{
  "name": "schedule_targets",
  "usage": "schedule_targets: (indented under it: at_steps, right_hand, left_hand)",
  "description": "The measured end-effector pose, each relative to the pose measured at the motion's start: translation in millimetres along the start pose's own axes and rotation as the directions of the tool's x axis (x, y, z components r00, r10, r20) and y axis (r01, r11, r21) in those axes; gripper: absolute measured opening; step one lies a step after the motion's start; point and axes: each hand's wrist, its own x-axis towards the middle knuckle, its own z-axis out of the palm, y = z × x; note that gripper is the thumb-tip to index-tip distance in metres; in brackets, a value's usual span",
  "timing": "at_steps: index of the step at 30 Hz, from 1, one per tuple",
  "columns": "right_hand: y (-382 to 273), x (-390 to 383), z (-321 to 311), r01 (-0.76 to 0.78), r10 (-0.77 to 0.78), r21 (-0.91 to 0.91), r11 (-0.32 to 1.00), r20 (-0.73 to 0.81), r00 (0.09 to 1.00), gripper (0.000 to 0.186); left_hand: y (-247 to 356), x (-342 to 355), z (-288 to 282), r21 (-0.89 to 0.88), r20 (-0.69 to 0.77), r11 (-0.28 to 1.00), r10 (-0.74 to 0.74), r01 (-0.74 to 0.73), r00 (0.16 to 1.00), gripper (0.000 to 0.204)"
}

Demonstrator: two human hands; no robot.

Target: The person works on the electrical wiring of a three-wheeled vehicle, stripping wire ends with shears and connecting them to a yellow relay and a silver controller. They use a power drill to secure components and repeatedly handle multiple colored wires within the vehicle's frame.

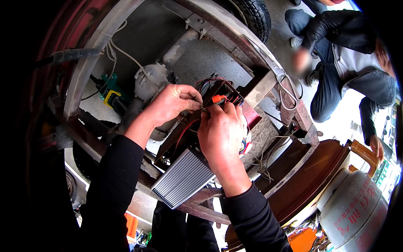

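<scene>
My left hand [174, 104] is closed in a pinch, thumb against forefinger, on the end of a thin wire [204, 109]. Beside it, my right hand [222, 133] grips wire at the same spot, its fingertips partly hidden behind its own back. An orange-red connector [218, 99] sits just beyond the right fingers. Behind the hands, a tangle of coloured wires [218, 82] runs over a dark metal box. Below them rests a silver finned controller box [184, 176], tilted on the frame. A red wire [184, 132] loops out near the left wrist.
A rusty vehicle frame [289, 105] surrounds the work, with an axle housing [147, 80] and a tyre [254, 17] beyond. A green and yellow tool [114, 97] lies at left. Another person [357, 63] crouches at far right, above a grey gas cylinder [357, 218].
</scene>
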Motion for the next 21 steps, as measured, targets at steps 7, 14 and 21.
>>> schedule_targets:
  at_steps: [7,14,21]
  right_hand:
    - [0.3,-0.9,0.1,0.009,-0.009,0.004,1.000,-0.005,1.000,0.010]
    - [-1.7,0.3,0.7,0.027,-0.027,-0.007,1.000,-0.021,0.999,0.010]
    - [-2.9,-0.2,2.9,0.028,-0.028,-0.008,1.000,-0.041,0.999,0.009]
  left_hand:
    - [0.3,-3.6,2.5,-0.003,0.000,1.000,0.011,-0.011,1.000,0.012]
    - [1.8,-4.5,-2.5,0.010,0.022,1.000,0.001,-0.001,1.000,0.017]
    - [-0.9,-2.0,-3.8,-0.023,0.034,0.999,0.027,-0.026,0.999,0.019]
